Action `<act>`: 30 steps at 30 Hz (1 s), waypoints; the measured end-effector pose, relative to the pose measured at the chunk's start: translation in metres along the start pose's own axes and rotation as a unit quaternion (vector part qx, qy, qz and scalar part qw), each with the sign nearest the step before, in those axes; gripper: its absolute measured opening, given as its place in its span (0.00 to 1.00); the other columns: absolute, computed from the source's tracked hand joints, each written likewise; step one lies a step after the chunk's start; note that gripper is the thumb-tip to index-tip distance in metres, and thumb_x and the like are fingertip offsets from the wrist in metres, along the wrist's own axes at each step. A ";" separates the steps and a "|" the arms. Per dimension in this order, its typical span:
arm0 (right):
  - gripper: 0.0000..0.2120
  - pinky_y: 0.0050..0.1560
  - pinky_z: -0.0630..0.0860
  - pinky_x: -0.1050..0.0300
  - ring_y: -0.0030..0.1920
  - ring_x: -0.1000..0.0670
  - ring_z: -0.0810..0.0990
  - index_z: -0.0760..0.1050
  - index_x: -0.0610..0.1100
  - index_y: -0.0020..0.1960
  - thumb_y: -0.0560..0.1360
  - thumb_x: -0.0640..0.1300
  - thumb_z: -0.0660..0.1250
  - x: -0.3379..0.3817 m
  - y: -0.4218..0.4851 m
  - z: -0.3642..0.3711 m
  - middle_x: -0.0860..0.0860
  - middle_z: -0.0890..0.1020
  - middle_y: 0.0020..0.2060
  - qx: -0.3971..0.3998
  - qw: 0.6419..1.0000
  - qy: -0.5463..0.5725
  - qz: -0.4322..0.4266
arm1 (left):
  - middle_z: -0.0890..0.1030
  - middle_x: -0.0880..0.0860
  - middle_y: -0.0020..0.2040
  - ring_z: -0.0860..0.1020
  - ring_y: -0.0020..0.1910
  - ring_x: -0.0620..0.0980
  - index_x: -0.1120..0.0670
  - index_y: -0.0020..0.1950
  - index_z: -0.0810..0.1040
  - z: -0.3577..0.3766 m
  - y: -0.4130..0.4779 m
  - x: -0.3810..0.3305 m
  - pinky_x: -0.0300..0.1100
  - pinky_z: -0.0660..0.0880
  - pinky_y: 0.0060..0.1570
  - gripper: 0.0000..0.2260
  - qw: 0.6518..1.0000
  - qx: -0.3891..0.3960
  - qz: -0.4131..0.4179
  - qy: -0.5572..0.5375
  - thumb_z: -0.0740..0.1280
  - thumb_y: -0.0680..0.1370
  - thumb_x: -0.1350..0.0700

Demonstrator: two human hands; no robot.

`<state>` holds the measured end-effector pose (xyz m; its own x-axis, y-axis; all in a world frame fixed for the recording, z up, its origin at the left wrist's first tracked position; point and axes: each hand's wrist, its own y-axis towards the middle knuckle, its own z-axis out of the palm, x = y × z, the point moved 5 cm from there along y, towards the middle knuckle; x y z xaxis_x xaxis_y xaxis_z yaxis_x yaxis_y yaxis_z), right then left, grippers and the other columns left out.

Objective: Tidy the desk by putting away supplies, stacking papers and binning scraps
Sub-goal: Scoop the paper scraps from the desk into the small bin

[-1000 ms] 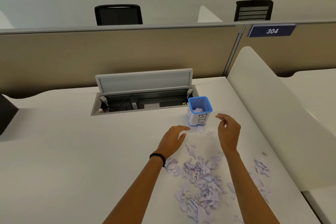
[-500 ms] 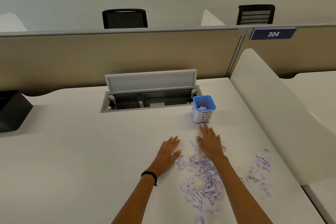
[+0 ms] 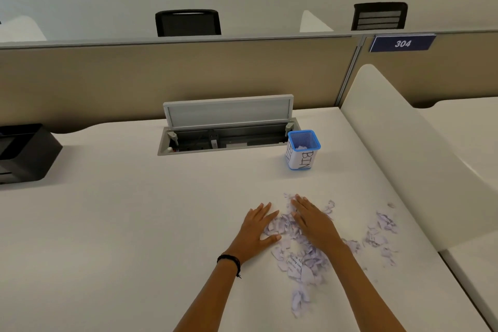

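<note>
At the left edge of the surface sits a black box (image 3: 25, 153), well apart from where I am working. Toward the far edge, about the middle, a cable hatch (image 3: 229, 140) stands with its lid raised.

My left hand (image 3: 257, 230) lies flat, palm down, fingers straight and holding nothing. It presses on the surface at the left flank of the scrap pile (image 3: 299, 261), with the thumb touching the outermost bits. The pile spreads right of the middle and trails toward the near edge. My right hand (image 3: 314, 219) is also flat and empty, resting on the pile's far part with paper showing on both sides of it.

The bin (image 3: 303, 151), a small blue mesh cup with a paper label, stands upright beyond my hands, just beside the right end of the hatch. A few scraps are already in it. Further right, near the right edge and the divider panel (image 3: 409, 148), a smaller scatter of scraps (image 3: 381, 228) lies apart from the main pile.

These torn bits look feather-light and limp. I expect them to slide easily on the smooth surface and flutter off if I move fast. No single piece is worth pinching. I judge it best to rake them inward from both flanks, then cup a modest clump between my palms, since the bin's mouth is narrow.
</note>
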<state>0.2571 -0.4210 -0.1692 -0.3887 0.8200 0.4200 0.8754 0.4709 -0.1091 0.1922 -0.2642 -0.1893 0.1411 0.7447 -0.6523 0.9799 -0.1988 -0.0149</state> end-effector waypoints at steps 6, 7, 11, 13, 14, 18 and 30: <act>0.36 0.72 0.49 0.53 0.70 0.55 0.60 0.63 0.49 0.70 0.73 0.68 0.39 -0.022 -0.027 -0.036 0.56 0.63 0.69 -0.066 0.996 0.055 -0.009 | 0.49 0.44 0.74 0.43 0.73 0.40 0.46 0.74 0.55 0.005 -0.013 -0.007 0.39 0.39 0.71 0.37 1.000 0.002 -0.002 -0.008 0.45 0.70 0.28; 0.32 0.71 0.52 0.50 0.70 0.53 0.62 0.66 0.47 0.69 0.74 0.64 0.42 -0.038 -0.028 -0.047 0.53 0.65 0.69 -0.120 0.991 0.061 0.021 | 0.50 0.43 0.74 0.43 0.72 0.40 0.47 0.74 0.55 0.005 -0.014 -0.007 0.39 0.39 0.71 0.37 1.000 -0.001 -0.003 -0.012 0.45 0.70 0.28; 0.21 0.70 0.57 0.39 0.70 0.38 0.62 0.69 0.40 0.66 0.78 0.51 0.56 -0.112 -0.042 -0.075 0.37 0.65 0.69 -0.229 0.955 0.044 0.185 | 0.50 0.42 0.73 0.45 0.72 0.39 0.46 0.74 0.56 0.004 -0.015 -0.007 0.39 0.40 0.71 0.38 1.000 -0.009 -0.007 -0.022 0.44 0.70 0.27; 0.22 0.71 0.54 0.39 0.72 0.39 0.57 0.66 0.42 0.69 0.79 0.52 0.56 -0.134 -0.050 -0.074 0.37 0.61 0.71 -0.200 0.950 0.059 0.233 | 0.50 0.41 0.73 0.45 0.73 0.39 0.46 0.73 0.56 0.005 -0.015 -0.007 0.38 0.40 0.71 0.37 1.000 -0.011 -0.007 -0.021 0.44 0.70 0.27; 0.25 0.72 0.53 0.40 0.73 0.40 0.56 0.64 0.44 0.70 0.78 0.56 0.53 -0.142 -0.052 -0.071 0.38 0.60 0.72 -0.178 0.951 0.066 0.245 | 0.50 0.41 0.73 0.45 0.73 0.40 0.45 0.73 0.55 0.005 -0.015 -0.006 0.38 0.40 0.71 0.37 1.000 -0.013 -0.007 -0.022 0.44 0.70 0.27; 0.39 0.72 0.51 0.44 0.74 0.43 0.54 0.62 0.44 0.71 0.72 0.69 0.42 -0.146 -0.061 -0.055 0.41 0.57 0.73 -0.138 0.963 0.066 0.224 | 0.52 0.43 0.74 0.46 0.73 0.38 0.45 0.73 0.57 0.005 -0.016 -0.007 0.34 0.39 0.70 0.35 0.999 -0.031 -0.008 -0.006 0.44 0.71 0.29; 0.40 0.71 0.55 0.56 0.73 0.53 0.57 0.60 0.49 0.72 0.70 0.73 0.40 -0.066 -0.095 -0.013 0.52 0.60 0.73 -0.156 0.973 0.129 0.110 | 0.55 0.43 0.75 0.49 0.73 0.37 0.46 0.74 0.56 0.008 -0.023 -0.010 0.37 0.43 0.73 0.29 0.996 -0.069 -0.014 0.047 0.46 0.75 0.35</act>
<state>0.2032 -0.5240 -0.1745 -0.1312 0.7617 0.6345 0.9896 0.1382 0.0388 0.1671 -0.2716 -0.1886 0.1199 0.8065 -0.5790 0.9928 -0.0923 0.0769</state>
